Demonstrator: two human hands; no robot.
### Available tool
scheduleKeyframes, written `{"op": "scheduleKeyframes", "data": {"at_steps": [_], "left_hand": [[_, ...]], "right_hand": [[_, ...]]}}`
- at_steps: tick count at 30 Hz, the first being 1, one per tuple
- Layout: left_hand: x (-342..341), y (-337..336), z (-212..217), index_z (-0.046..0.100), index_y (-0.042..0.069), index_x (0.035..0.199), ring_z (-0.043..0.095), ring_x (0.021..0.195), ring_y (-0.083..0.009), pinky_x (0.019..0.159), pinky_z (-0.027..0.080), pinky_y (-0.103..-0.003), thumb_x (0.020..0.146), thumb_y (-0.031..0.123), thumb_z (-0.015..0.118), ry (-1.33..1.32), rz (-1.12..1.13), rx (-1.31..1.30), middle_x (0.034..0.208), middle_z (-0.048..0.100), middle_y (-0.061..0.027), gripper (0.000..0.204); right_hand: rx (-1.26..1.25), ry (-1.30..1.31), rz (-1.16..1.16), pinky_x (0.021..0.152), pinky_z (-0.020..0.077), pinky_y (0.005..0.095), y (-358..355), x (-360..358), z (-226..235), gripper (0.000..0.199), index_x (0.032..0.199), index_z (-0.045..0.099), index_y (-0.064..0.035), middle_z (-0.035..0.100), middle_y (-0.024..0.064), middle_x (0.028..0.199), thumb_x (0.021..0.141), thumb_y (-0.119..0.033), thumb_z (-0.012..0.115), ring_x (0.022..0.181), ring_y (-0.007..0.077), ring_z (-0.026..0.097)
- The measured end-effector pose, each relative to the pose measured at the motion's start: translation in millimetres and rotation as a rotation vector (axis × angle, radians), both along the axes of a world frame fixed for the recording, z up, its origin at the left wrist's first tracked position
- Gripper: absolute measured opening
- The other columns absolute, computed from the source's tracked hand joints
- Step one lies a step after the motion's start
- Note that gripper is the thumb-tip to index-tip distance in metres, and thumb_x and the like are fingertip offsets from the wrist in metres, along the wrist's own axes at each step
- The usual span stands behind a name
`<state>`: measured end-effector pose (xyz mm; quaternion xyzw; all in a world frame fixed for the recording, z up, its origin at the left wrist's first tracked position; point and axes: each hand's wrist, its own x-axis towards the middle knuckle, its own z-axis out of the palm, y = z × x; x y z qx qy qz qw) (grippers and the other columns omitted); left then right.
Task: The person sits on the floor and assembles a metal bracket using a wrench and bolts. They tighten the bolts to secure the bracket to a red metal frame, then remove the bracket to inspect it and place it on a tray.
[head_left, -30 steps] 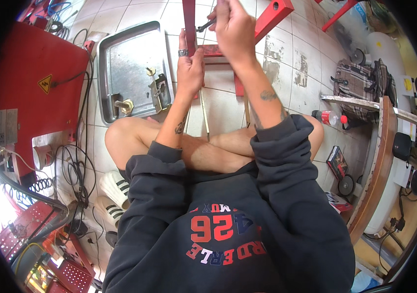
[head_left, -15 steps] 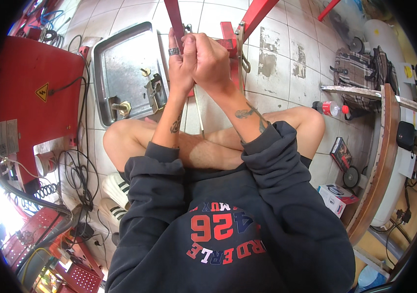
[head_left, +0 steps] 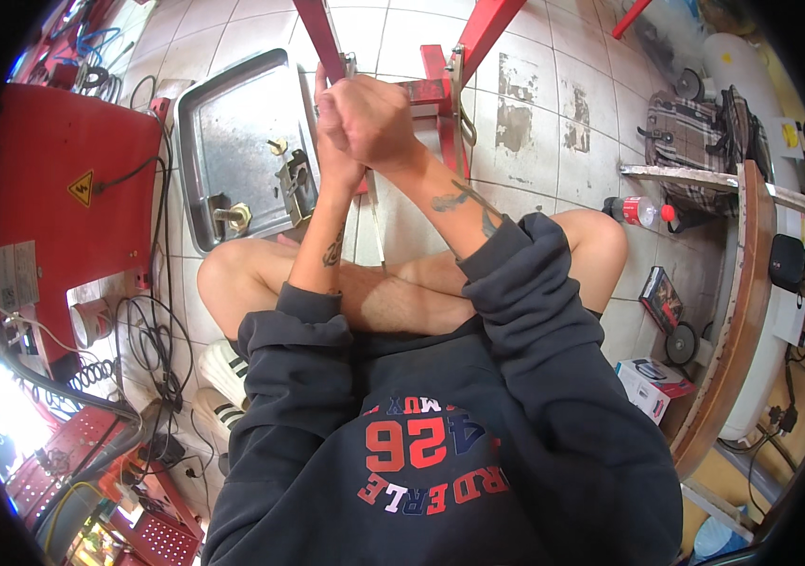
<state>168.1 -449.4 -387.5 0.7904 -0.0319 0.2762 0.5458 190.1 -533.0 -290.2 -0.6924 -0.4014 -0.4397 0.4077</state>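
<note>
My two hands are pressed together beside the lower end of a red metal leg (head_left: 318, 40). My right hand (head_left: 371, 121) is closed in a fist and lies over my left hand (head_left: 334, 158). One left finger reaches up along the leg; the others are mostly hidden, and the hand looks closed. What either hand grips is covered by the fingers. A thin pale rod (head_left: 378, 231) shows below the hands, toward my crossed legs. Just beyond the fingers, a small metal fitting (head_left: 350, 64) sits at the leg.
Left of my hands, a metal tray (head_left: 233, 104) holds a bracket (head_left: 297, 184) and a brass-coloured fitting (head_left: 239, 218). A red machine (head_left: 72, 208) with cables stands at far left. A second red leg (head_left: 487, 38), a bottle (head_left: 643, 211) and a wooden-edged bench (head_left: 719, 340) are rightward.
My hands, still together, have shifted slightly left and a little toward me. The right fist has turned and covers more of the left hand.
</note>
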Motion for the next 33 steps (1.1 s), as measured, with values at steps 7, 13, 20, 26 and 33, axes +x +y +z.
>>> {"op": "scheduleKeyframes", "data": {"at_steps": [7, 13, 20, 26, 33], "left_hand": [[-11.8, -5.6, 33.6, 0.046, -0.004, 0.135, 0.054, 0.117, -0.0181, 0.095, 0.044, -0.03, 0.089, 0.023, 0.064, 0.362, -0.16, -0.465, 0.128, 0.057, -0.0146, 0.056], [-15.2, -9.7, 41.3, 0.063, -0.003, 0.09, 0.058, 0.06, -0.0151, 0.052, 0.044, -0.03, 0.09, 0.018, 0.06, 0.169, -0.083, -0.286, 0.07, 0.063, -0.0075, 0.022], [-18.4, -12.7, 48.7, 0.062, -0.001, 0.103, 0.047, 0.039, -0.0089, 0.035, 0.034, -0.027, 0.094, 0.018, 0.054, 0.315, -0.166, -0.493, 0.056, 0.054, -0.0025, 0.023], [-15.8, -6.8, 37.5, 0.008, 0.008, 0.152, 0.04, 0.042, -0.0049, 0.038, 0.031, -0.023, 0.099, 0.014, 0.043, 0.349, -0.241, -0.582, 0.059, 0.051, 0.0005, 0.064], [-16.3, -12.6, 51.9, 0.001, 0.012, 0.155, 0.038, 0.047, -0.0021, 0.044, 0.031, -0.02, 0.101, 0.014, 0.042, 0.273, -0.252, -0.58, 0.067, 0.054, 0.0015, 0.068]], "right_hand": [[0.216, 0.238, 0.067, 0.043, 0.0441, 0.0318, -1.7, 14.2, 7.5, 0.022, 0.073, 0.056, -0.004, 0.055, 0.0049, 0.055, 0.093, -0.012, 0.054, 0.045, 0.0194, 0.056], [0.12, 0.118, 0.132, 0.041, 0.0411, 0.0319, 7.0, 16.4, 5.1, 0.018, 0.071, 0.053, -0.0072, 0.047, 0.0033, 0.049, 0.088, -0.01, 0.06, 0.042, 0.0211, 0.051], [0.247, 0.301, 0.137, 0.04, 0.0403, 0.033, 16.8, 19.8, 10.3, 0.024, 0.07, 0.052, -0.0055, 0.048, 0.0062, 0.048, 0.093, -0.015, 0.056, 0.04, 0.022, 0.052], [0.262, 0.31, 0.107, 0.04, 0.0394, 0.032, 26.3, 44.7, 32.9, 0.028, 0.069, 0.053, -0.0052, 0.045, 0.0065, 0.044, 0.094, -0.016, 0.055, 0.038, 0.0218, 0.05], [0.54, 0.069, 0.182, 0.054, 0.0394, 0.0253, 36.7, 72.0, 36.2, 0.036, 0.103, 0.054, -0.0037, 0.047, 0.001, 0.065, 0.09, -0.036, 0.062, 0.058, 0.0137, 0.046]]}}
